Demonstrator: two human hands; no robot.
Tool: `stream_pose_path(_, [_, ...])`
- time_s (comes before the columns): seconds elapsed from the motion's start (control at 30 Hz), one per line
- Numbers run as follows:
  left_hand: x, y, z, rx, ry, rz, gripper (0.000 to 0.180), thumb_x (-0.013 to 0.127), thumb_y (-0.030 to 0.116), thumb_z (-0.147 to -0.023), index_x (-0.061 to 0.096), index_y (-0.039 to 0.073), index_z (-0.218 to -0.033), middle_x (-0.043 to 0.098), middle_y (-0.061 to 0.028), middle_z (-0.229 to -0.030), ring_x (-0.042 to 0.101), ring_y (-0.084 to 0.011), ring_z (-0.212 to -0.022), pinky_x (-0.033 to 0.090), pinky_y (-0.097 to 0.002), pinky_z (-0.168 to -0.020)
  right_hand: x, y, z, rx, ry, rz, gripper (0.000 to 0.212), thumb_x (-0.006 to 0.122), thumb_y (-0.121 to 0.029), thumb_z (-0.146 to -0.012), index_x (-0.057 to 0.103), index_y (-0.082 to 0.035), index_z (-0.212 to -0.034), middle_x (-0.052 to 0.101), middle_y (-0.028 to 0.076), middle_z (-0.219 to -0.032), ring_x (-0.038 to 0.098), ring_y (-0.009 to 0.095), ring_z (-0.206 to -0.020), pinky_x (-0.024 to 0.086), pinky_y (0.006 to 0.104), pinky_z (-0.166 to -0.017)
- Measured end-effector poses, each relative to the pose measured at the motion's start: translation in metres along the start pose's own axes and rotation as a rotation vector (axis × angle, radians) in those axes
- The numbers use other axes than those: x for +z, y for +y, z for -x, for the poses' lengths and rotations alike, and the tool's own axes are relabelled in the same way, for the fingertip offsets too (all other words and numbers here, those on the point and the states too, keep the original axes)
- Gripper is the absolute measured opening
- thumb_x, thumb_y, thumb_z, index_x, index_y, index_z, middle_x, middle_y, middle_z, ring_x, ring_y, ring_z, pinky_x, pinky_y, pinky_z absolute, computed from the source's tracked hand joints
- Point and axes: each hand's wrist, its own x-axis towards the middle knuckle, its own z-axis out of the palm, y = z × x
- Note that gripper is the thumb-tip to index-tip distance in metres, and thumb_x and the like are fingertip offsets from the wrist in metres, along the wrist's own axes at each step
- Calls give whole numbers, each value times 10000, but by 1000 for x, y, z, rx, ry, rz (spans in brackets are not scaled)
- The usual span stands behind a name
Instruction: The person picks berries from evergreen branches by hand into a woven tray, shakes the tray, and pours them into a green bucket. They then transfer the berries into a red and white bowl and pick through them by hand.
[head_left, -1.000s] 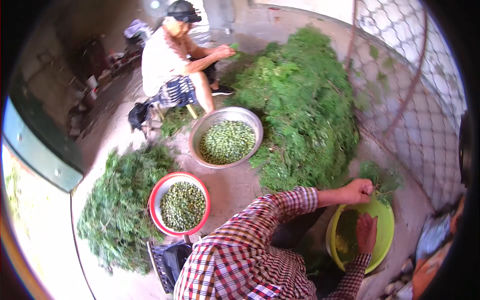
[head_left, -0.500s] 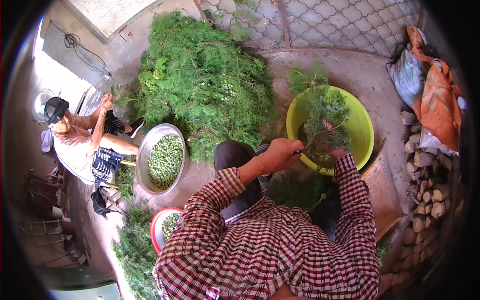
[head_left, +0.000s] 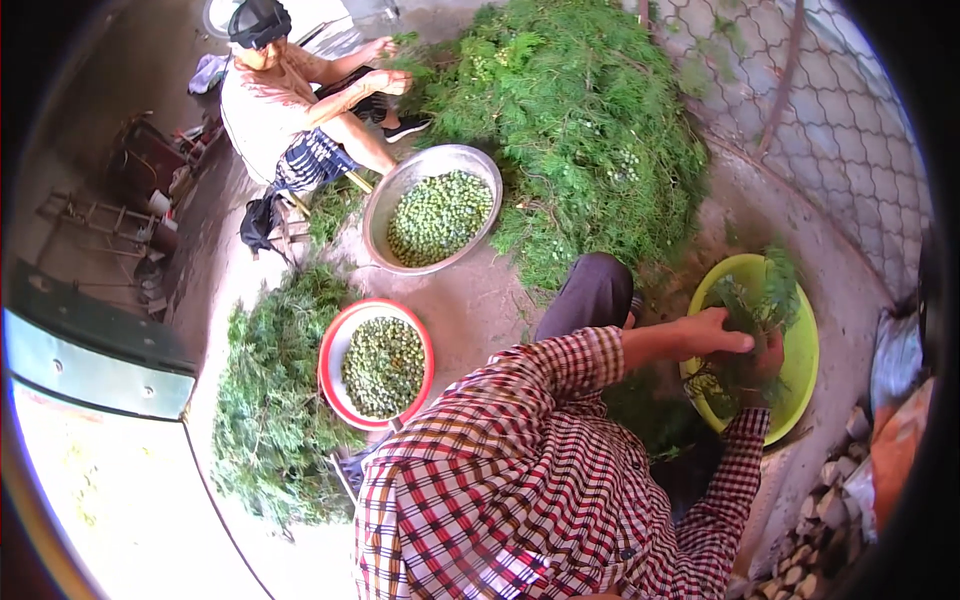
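A feathery green conifer branch (head_left: 773,300) hangs over the yellow-green basin (head_left: 808,375) at the right. My left hand (head_left: 708,335) comes in from the left and is closed on the branch, its fingers partly covered by foliage. Against the basin's inner side, my right hand (head_left: 767,362) is closed round the same branch, with leafy sprigs in front of its fingers. More sprigs and some small round green fruits lie within the basin, partly hidden by the hands.
A large heap of conifer branches (head_left: 590,130) lies ahead. Left of it stand a metal basin (head_left: 378,215) and a red-rimmed basin (head_left: 325,365), both holding green fruits. Another person (head_left: 290,110) sits handling sprigs. Cut branches (head_left: 265,400) lie left; firewood (head_left: 825,510) is stacked right.
The view has swung left, so everything sits farther right. My left hand has moved closer to my right hand, into the foliage over the basin. The red-rimmed basin now shows fully.
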Motion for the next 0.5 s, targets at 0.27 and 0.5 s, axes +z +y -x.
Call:
stream_pose_path(0.27, [22,-55,-53,-171,408,324,432,581,284,-776,479,-54,-1025,574,-95,-869,537,-141,-680,446,-265,-564,-1,-19,-8,371,95,-469,139,544,-145,-837,542,-22,-900,516,-20,-754,507,65,-670,426,200,-601])
stream_pose_path(0.5, [29,-77,-53,-25,310,618,317,580,197,-774,540,30,-1040,602,-59,-865,562,-151,-713,460,-317,-608,-18,-13,-1,412,120,-495,238,509,-173,-862,539,7,-1015,559,38,-916,532,92,-785,438,211,-678])
